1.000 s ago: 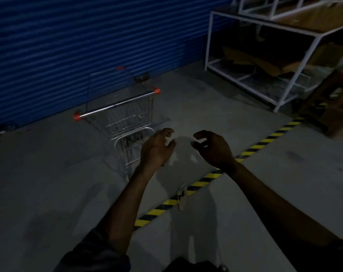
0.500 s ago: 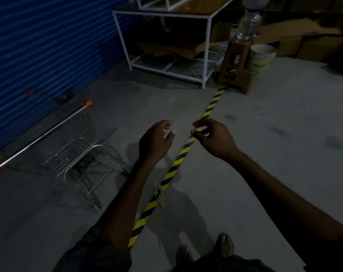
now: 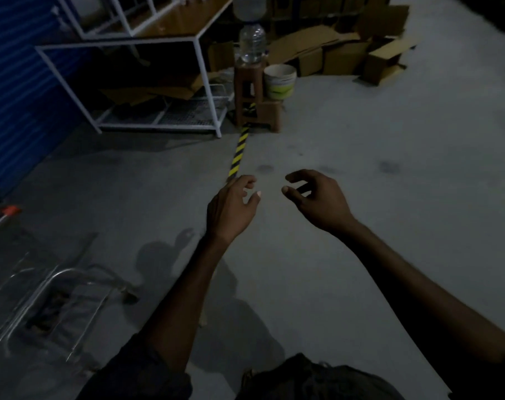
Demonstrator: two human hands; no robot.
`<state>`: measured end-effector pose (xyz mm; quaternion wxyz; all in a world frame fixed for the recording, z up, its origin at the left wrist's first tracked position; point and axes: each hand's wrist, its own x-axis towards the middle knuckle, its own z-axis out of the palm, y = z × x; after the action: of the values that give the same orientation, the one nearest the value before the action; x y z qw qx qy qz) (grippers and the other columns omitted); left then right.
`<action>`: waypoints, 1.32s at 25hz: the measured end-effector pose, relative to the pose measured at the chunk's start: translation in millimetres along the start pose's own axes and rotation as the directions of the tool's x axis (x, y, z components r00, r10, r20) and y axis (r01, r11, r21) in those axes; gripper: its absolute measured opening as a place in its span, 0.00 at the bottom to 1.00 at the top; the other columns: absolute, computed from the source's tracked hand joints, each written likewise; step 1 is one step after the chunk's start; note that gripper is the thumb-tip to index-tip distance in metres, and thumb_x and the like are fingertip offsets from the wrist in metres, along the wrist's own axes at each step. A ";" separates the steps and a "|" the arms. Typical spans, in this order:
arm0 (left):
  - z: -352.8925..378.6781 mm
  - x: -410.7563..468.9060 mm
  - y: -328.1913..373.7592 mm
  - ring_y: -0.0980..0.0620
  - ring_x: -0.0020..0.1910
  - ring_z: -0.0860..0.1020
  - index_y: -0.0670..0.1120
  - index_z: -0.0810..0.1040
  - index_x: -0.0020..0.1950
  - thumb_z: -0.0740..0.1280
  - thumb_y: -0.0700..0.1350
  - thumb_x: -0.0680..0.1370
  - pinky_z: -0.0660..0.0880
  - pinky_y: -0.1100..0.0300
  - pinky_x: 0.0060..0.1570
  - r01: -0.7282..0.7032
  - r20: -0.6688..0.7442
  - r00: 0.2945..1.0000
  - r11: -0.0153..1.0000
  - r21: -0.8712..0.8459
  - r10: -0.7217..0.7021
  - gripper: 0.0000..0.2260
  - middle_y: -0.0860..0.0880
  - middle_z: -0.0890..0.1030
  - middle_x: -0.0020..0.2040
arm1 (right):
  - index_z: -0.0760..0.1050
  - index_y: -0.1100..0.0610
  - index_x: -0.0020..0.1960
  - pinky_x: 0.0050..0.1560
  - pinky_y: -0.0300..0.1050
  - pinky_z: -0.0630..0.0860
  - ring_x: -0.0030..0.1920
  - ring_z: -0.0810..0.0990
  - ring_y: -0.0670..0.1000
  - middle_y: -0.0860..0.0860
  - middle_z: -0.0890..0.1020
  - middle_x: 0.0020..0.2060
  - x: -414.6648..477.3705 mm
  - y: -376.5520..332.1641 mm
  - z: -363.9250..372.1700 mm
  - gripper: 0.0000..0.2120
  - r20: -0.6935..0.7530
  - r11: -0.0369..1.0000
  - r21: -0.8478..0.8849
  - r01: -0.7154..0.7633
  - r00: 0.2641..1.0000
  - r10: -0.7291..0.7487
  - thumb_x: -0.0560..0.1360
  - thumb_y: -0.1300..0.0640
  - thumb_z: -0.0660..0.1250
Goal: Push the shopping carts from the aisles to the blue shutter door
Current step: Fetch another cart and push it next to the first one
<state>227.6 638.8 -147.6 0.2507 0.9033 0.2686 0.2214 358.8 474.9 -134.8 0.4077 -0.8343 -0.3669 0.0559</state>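
A wire shopping cart [image 3: 40, 290] with an orange handle cap stands at the lower left, partly cut off by the frame edge, close to the blue shutter door [image 3: 14, 90] along the left. My left hand [image 3: 231, 209] and my right hand [image 3: 317, 200] hover in mid-frame over the bare concrete floor, well to the right of the cart. Both hands have loosely curled fingers and hold nothing. Neither hand touches the cart.
A white metal rack [image 3: 147, 82] with cardboard stands by the shutter. Beside it are a brown stool [image 3: 251, 102] with a water bottle [image 3: 251, 44], a white bucket [image 3: 280, 80] and cardboard boxes [image 3: 346, 53]. Yellow-black floor tape [image 3: 238, 154] runs toward the stool.
My view has swung right, away from the shutter; the cart has slid from centre to the lower left edge. Both hands stay empty and apart from the cart.
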 end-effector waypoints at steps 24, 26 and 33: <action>189.2 -0.9 265.3 0.62 0.50 0.79 0.59 0.75 0.66 0.67 0.59 0.80 0.75 0.59 0.47 -0.581 0.383 0.487 0.619 -0.528 0.785 0.15 0.61 0.80 0.58 | 0.78 0.43 0.64 0.52 0.46 0.81 0.48 0.82 0.35 0.38 0.82 0.56 -215.0 103.3 -163.9 0.18 -0.708 0.726 0.131 -0.675 0.449 0.546 0.78 0.37 0.69; 199.7 -17.2 284.7 0.62 0.50 0.79 0.59 0.75 0.66 0.67 0.59 0.80 0.75 0.59 0.47 -0.593 0.385 0.420 0.570 -0.569 0.822 0.15 0.61 0.80 0.58 | 0.78 0.43 0.64 0.53 0.47 0.81 0.48 0.82 0.35 0.38 0.82 0.56 -241.2 104.3 -169.1 0.18 -0.741 0.689 0.160 -0.707 0.375 0.557 0.78 0.37 0.69; 236.8 -87.4 373.5 0.62 0.55 0.78 0.60 0.72 0.70 0.67 0.59 0.80 0.74 0.60 0.47 -0.624 0.328 0.203 0.380 -0.683 0.923 0.19 0.60 0.77 0.65 | 0.78 0.43 0.65 0.53 0.47 0.81 0.49 0.82 0.36 0.38 0.82 0.57 -336.4 119.4 -210.7 0.18 -0.822 0.572 0.265 -0.776 0.129 0.555 0.78 0.39 0.69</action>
<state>427.7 235.0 -141.0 0.3566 0.8426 -0.4029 0.0233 265.4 71.3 -150.9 0.3603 -0.8575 0.2927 -0.2218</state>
